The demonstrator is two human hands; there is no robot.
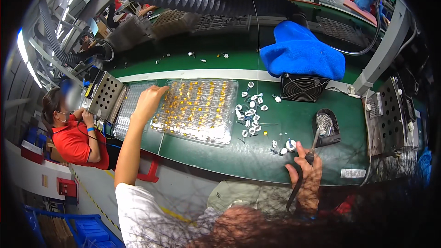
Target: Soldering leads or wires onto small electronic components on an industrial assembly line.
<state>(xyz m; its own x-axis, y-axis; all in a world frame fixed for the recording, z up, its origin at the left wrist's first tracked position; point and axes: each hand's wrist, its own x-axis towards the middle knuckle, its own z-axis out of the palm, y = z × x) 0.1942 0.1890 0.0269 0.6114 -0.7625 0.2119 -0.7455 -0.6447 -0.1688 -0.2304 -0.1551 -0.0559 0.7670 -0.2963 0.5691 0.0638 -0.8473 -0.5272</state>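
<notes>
My left hand (pixel 152 100) reaches over the upper left corner of a clear plastic tray (pixel 223 136). Its fingers are pressed together there, and whatever they pinch is too small to make out. Rows of small yellow-orange parts (pixel 197 105) fill the tray's cells. In my right hand (pixel 308 174) is a soldering iron (pixel 310 157), its metal end pointing up and away from me and its dark cable running down past the wrist. Beyond the iron sits a black scoop-shaped holder (pixel 339 136) with shiny metal bits inside. A round white part (pixel 291 145) lies by my right fingertips.
Several small white oval parts (pixel 252 104) with dark wires are scattered on the green bench (pixel 206 155). A black fan (pixel 303 88) stands behind them under a blue cloth (pixel 305 55). A second clear tray (pixel 133 105) lies at the left. A co-worker in red (pixel 76 140) sits farther left.
</notes>
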